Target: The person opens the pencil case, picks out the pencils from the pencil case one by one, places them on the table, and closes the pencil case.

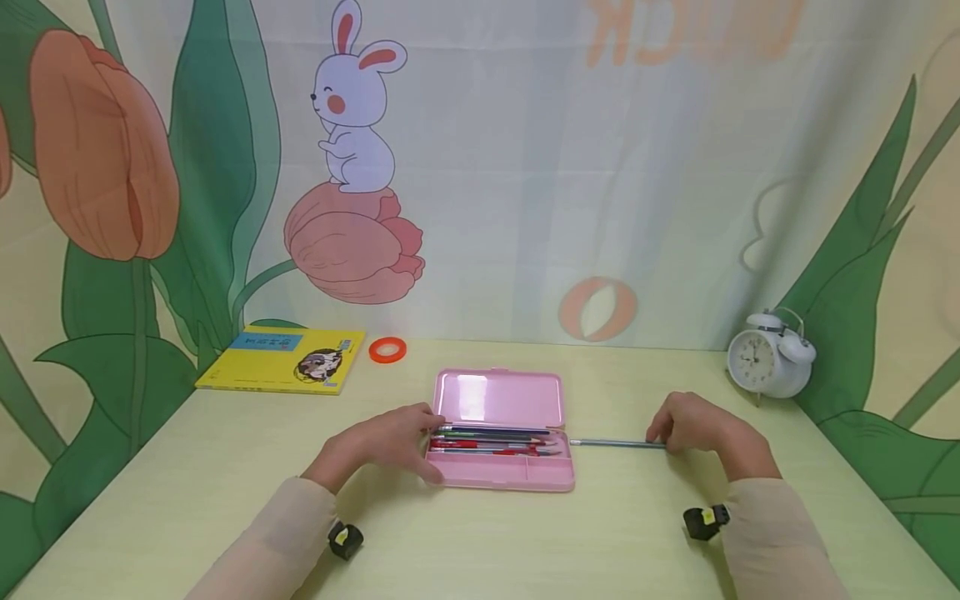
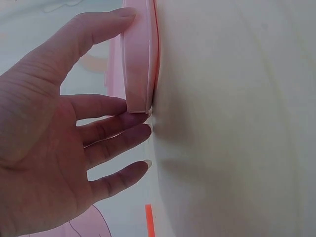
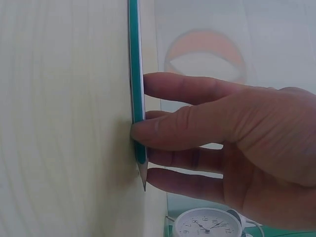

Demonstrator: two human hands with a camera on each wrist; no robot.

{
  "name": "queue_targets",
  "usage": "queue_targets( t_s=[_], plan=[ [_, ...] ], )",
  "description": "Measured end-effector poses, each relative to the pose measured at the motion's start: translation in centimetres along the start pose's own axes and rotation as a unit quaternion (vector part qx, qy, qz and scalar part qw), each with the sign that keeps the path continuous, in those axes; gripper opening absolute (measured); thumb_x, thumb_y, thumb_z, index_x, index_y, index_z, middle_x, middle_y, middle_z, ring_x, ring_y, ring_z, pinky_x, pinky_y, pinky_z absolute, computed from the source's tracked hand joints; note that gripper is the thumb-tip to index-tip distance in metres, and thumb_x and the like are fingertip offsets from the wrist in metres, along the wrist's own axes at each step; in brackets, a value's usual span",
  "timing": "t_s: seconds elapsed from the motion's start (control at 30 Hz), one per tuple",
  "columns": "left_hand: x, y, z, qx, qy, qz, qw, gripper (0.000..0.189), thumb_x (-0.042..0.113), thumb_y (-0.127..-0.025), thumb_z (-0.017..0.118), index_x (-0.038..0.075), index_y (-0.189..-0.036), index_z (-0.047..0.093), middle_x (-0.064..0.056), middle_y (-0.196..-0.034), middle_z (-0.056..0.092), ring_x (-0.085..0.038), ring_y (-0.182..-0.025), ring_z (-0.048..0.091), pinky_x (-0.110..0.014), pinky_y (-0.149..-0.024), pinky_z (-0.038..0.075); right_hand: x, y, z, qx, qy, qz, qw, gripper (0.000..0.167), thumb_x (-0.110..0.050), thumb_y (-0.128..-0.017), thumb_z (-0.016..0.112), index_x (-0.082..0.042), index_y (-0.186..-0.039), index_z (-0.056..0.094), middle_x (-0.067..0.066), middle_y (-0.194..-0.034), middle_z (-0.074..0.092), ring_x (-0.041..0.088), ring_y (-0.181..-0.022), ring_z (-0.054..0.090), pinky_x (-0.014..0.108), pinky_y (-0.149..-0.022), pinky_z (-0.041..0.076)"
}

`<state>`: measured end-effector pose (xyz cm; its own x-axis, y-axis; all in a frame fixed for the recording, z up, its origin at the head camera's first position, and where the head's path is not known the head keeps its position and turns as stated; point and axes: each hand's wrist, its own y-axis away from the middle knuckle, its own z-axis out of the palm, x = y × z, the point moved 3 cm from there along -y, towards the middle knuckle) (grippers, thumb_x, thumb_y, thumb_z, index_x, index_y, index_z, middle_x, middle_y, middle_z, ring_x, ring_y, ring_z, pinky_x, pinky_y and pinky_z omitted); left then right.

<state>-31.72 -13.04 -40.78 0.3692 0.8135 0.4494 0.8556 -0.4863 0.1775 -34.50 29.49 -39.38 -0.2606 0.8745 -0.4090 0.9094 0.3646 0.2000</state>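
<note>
A pink pencil case (image 1: 480,473) lies on the table with its lid folded back. Several pencils and pens (image 1: 491,442) lie side by side in its long compartment. My left hand (image 1: 390,437) holds the case's left end; the left wrist view has the thumb on the front side and fingertips around the corner. To the right of the case, a green pencil (image 3: 134,69) is pinched between the thumb and fingers of my right hand (image 1: 693,421). Its sharpened tip points right, and its other end comes close to the case's right edge.
A yellow book (image 1: 273,367) lies at the back left, with a roll of orange-rimmed tape (image 1: 387,350) beside it. At the back right stands a white alarm clock (image 1: 768,358). A printed curtain (image 1: 487,167) hangs behind the table.
</note>
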Motion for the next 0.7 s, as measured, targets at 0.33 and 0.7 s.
queue_targets(
  t_s=[0.33, 0.7],
  plan=[
    [0.05, 0.01, -0.03, 0.000, 0.004, -0.002, 1.0000, 0.090, 0.043, -0.072, 0.089, 0.006, -0.145, 0.053, -0.002, -0.127, 0.057, -0.019, -0.111, 0.053, -0.039, -0.101, 0.046, 0.31, -0.15, 0.07, -0.005, -0.003, 0.015, 0.9999, 0.036, 0.019, -0.072, 0.067, -0.007, -0.093, 0.080, 0.002, -0.087, 0.069, 0.018, -0.077, 0.055, 0.033, -0.068, 0.050],
    [0.18, 0.14, -0.03, -0.002, -0.001, 0.002, 1.0000, 0.087, 0.042, -0.073, 0.089, 0.006, -0.144, 0.054, -0.003, -0.127, 0.056, -0.019, -0.112, 0.053, -0.040, -0.102, 0.045, 0.28, -0.25, 0.13, -0.012, 0.000, 0.016, 0.9998, 0.037, 0.018, -0.074, 0.067, -0.007, -0.096, 0.080, 0.003, -0.086, 0.067, 0.019, -0.078, 0.055, 0.034, -0.070, 0.050]
  ],
)
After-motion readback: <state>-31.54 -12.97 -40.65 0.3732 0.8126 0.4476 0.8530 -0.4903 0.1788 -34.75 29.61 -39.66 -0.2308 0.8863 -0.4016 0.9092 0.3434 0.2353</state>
